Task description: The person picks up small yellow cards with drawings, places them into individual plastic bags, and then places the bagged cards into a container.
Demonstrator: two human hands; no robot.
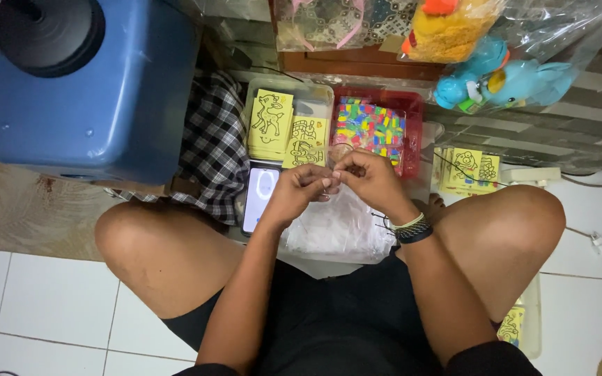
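A large blue plastic container [92,97] with a black round cap [49,31] is set at the upper left, on the floor. A black-and-white checked cloth [212,150] is draped just beside it. A clear bag of plush toys [503,76], blue and yellow, is placed at the upper right. A stack of clear plastic sleeves [336,230] is laid between the knees, beneath the hands. A red tray [412,111] filled with small multicoloured packets is seen just above the hands, and next to it a clear tray [315,94] holding yellow picture cards [271,122] with black line drawings. More yellow cards [469,169] are stacked by the right knee. A phone [259,198] with a lit screen is lying under the left wrist. The left hand [299,191] is curled nearly closed, fingertips pinched together against those of the other hand. The right hand [371,179] is likewise closed to a pinch, thumb and fingers meeting the left; bands [411,228] are worn on its wrist. A small thing, seemingly thin and clear, is gripped between both sets of fingertips just over the sleeves; what it is cannot be told.
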